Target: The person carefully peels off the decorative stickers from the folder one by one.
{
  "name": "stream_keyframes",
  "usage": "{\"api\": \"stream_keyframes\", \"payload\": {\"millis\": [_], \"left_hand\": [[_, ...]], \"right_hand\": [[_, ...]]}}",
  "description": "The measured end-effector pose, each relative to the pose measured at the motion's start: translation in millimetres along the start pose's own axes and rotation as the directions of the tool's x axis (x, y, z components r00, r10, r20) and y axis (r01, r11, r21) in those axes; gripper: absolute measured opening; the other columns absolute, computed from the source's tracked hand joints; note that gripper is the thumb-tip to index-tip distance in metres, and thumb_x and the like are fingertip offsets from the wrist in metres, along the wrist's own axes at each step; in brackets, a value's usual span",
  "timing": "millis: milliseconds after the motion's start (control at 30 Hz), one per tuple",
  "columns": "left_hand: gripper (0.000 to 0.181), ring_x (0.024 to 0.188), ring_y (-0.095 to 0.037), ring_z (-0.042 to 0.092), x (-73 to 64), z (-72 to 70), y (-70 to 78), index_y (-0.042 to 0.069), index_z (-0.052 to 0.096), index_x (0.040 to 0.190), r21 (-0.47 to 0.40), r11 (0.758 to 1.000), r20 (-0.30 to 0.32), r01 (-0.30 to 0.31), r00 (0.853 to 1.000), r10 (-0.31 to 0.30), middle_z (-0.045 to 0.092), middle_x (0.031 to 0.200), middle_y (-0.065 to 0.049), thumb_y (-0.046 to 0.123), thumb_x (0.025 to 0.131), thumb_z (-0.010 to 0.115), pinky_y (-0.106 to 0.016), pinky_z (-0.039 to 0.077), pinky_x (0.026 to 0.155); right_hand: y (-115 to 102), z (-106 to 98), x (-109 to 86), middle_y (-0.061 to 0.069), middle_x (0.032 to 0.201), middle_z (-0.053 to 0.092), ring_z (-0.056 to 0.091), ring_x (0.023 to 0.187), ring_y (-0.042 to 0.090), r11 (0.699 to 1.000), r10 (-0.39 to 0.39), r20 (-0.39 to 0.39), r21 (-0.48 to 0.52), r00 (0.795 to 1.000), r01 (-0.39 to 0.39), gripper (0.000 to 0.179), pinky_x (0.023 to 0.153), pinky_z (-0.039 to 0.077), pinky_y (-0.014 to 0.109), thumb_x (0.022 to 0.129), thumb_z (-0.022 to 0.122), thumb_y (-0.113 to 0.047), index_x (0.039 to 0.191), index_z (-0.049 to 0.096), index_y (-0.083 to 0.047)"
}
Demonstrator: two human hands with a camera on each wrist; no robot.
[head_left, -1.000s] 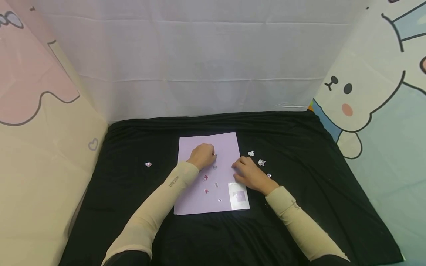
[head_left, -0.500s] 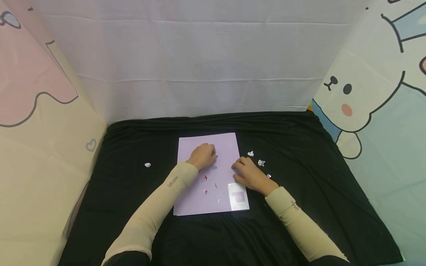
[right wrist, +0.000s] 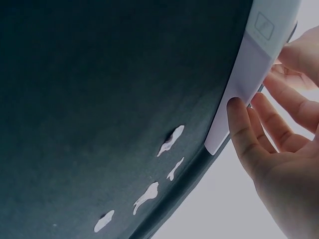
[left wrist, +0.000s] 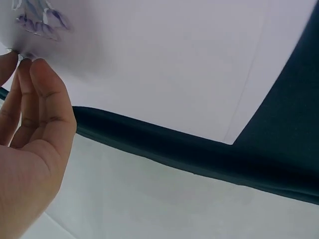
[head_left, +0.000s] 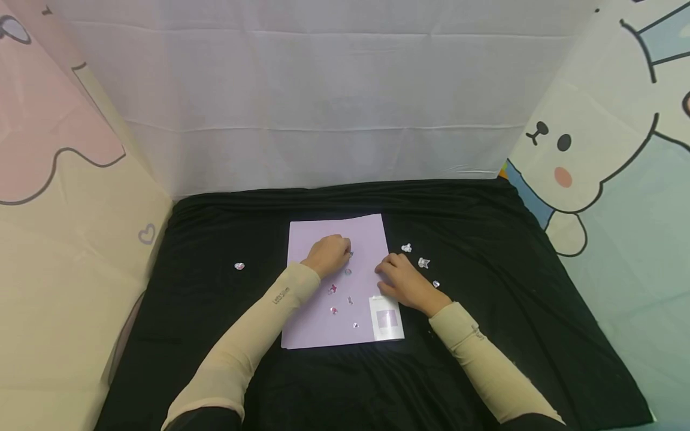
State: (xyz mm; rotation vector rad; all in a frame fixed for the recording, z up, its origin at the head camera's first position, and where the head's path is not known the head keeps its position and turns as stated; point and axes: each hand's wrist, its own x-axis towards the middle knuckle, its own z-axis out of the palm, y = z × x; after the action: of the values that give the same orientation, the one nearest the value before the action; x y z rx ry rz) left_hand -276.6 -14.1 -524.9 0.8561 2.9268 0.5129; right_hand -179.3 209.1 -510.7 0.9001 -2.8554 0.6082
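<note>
A lilac folder (head_left: 361,230) lies on black cloth. Over its middle my left hand (head_left: 327,255) bends down and pinches a small shiny sticker (left wrist: 22,57) between thumb and fingertips, close to the cover. Most of that sticker is hidden by the fingers. Toward the folder's lower half sit several small stickers, among them a pink one (head_left: 332,288) and a clear one (head_left: 350,300). My right hand (head_left: 408,282) rests at the folder's right edge, fingers loosely spread on the cover (right wrist: 244,74), above a clear label pocket (head_left: 386,318).
Several loose stickers lie on the cloth right of the folder, including a star-like one (head_left: 424,263). Another loose sticker (head_left: 239,266) lies to the left. A white sheet (head_left: 345,120) hangs behind the black cloth (head_left: 458,209), with printed curtains at both sides.
Both hands stay almost in place. The left hand shifts very slightly toward me and keeps its pinch; the stickers and folder lie as before.
</note>
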Motion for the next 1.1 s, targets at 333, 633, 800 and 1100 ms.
{"api": "stream_keyframes", "payload": {"millis": [333,633,800,1100], "left_hand": [[0.009,0.078,-0.016,0.059,2.6,0.3,-3.0,0.011,0.071,0.091,-0.014,1.000,0.032,0.000,1.000,0.000,0.063,0.084,0.000,0.018,0.096,0.067,-0.034,0.051,0.075],[0.020,0.082,-0.014,0.056,2.3,-5.7,-3.0,0.020,0.072,0.117,-0.018,0.999,0.083,-0.033,0.996,0.034,0.060,0.101,0.001,0.020,0.099,0.063,-0.030,0.049,0.075],[0.015,0.080,-0.013,0.056,5.0,-6.1,-5.5,0.020,0.074,0.109,0.000,0.998,0.072,-0.070,0.995,0.070,0.060,0.095,0.003,0.018,0.098,0.064,-0.029,0.048,0.075],[0.010,0.083,-0.013,0.057,5.8,-4.6,-6.4,0.019,0.074,0.101,0.026,0.990,0.089,-0.137,0.987,0.134,0.060,0.095,0.003,0.016,0.096,0.066,-0.030,0.049,0.077]], "right_hand": [[1.4,0.4,1.4,0.014,0.111,0.058,0.051,0.100,0.028,1.000,-0.001,0.005,-0.015,1.000,0.001,0.025,0.087,0.048,0.040,0.090,0.072,-0.011,0.112,0.068,-0.002],[2.4,0.1,2.2,0.013,0.111,0.058,0.051,0.100,0.028,1.000,0.006,0.021,-0.002,1.000,-0.006,0.025,0.087,0.049,0.040,0.090,0.072,-0.012,0.112,0.068,-0.002],[3.1,-0.1,2.9,0.013,0.111,0.058,0.051,0.100,0.027,1.000,0.005,0.006,-0.013,1.000,-0.005,0.025,0.087,0.049,0.039,0.090,0.073,-0.012,0.112,0.068,-0.002],[1.1,0.8,0.9,0.013,0.111,0.058,0.051,0.101,0.028,1.000,0.020,0.013,0.000,1.000,-0.020,0.024,0.088,0.048,0.041,0.090,0.072,-0.011,0.112,0.068,-0.002]]}}
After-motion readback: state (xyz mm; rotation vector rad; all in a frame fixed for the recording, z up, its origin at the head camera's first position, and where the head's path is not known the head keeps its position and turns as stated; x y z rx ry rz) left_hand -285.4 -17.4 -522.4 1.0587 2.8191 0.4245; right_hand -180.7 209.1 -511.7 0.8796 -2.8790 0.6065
